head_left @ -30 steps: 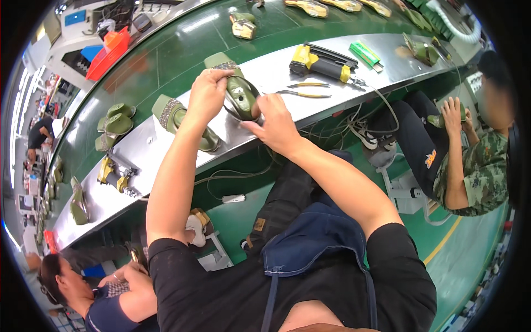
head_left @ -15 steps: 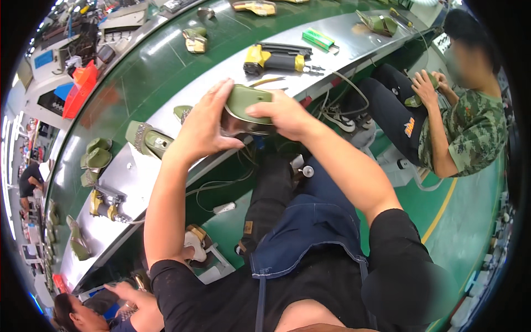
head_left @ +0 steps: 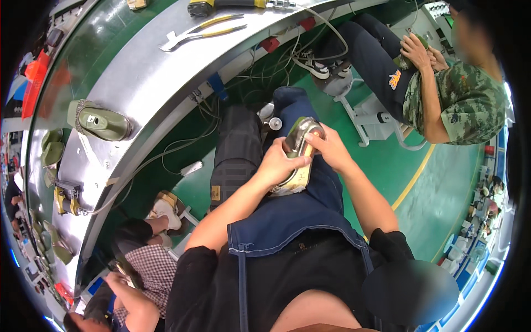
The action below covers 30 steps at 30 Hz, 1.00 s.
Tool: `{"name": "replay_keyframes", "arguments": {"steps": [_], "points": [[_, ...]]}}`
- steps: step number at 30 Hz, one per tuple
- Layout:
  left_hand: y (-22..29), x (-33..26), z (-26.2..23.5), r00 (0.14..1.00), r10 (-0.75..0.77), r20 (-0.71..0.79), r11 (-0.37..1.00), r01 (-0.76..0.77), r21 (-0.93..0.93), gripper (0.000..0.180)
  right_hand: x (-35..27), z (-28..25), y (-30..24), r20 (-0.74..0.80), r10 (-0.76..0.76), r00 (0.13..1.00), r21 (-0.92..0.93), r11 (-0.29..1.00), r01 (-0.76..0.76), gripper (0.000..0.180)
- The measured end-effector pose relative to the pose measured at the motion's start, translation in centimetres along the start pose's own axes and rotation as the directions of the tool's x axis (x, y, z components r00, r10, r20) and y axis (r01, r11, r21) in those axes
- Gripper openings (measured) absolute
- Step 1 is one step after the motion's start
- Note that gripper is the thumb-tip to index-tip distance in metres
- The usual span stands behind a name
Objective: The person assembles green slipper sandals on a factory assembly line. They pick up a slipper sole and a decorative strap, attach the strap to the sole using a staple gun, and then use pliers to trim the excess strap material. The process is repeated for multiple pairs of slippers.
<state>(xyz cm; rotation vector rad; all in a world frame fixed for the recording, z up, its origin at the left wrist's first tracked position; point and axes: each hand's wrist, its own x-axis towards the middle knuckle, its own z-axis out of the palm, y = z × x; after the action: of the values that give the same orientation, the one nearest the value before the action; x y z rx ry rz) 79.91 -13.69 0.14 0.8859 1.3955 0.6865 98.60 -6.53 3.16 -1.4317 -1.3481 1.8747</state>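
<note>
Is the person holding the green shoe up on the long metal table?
No, both the left hand and the right hand hold the green shoe down over the lap, apart from the metal table.

Bright, even overhead light fills your view, glancing in pale sheets off the long curved grey metal tabletop point(head_left: 138, 83) and the glossy green painted floor point(head_left: 437, 182). Shadows stay soft beneath it. Your fisheye lens bends every straight edge toward a black rim, where detail smears; the centre holds sharp.
</note>
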Motion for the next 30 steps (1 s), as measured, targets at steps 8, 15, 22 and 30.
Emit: {"name": "replay_keyframes", "arguments": {"steps": [8, 15, 22, 30], "points": [[-1.1, 1.5, -1.8, 0.971, -0.236, 0.046, 0.849, 0.229, -0.476, 0.060, 6.5, 2.5, 1.1, 0.074, -0.008, 0.997, -0.136, 0.991, 0.018, 0.041], [-2.7, 3.5, -2.3, 0.935, -0.283, 0.213, 0.651, 0.351, -0.673, 0.053, 10.2, 2.8, 0.1, 0.076, 0.191, 0.979, -0.410, 0.900, -0.144, 0.048], [-3.0, 6.9, -3.9, 0.990, -0.035, -0.138, 0.942, -0.014, -0.336, 0.041, 10.3, 1.3, 3.6, 0.072, -0.035, 0.997, -0.140, 0.989, 0.045, 0.048], [-0.2, 9.2, -6.3, 1.000, -0.002, -0.017, 0.945, -0.004, -0.326, 0.041, 9.6, 0.1, 3.4, 0.216, 0.025, 0.976, 0.161, 0.985, -0.061, 0.051]]}}
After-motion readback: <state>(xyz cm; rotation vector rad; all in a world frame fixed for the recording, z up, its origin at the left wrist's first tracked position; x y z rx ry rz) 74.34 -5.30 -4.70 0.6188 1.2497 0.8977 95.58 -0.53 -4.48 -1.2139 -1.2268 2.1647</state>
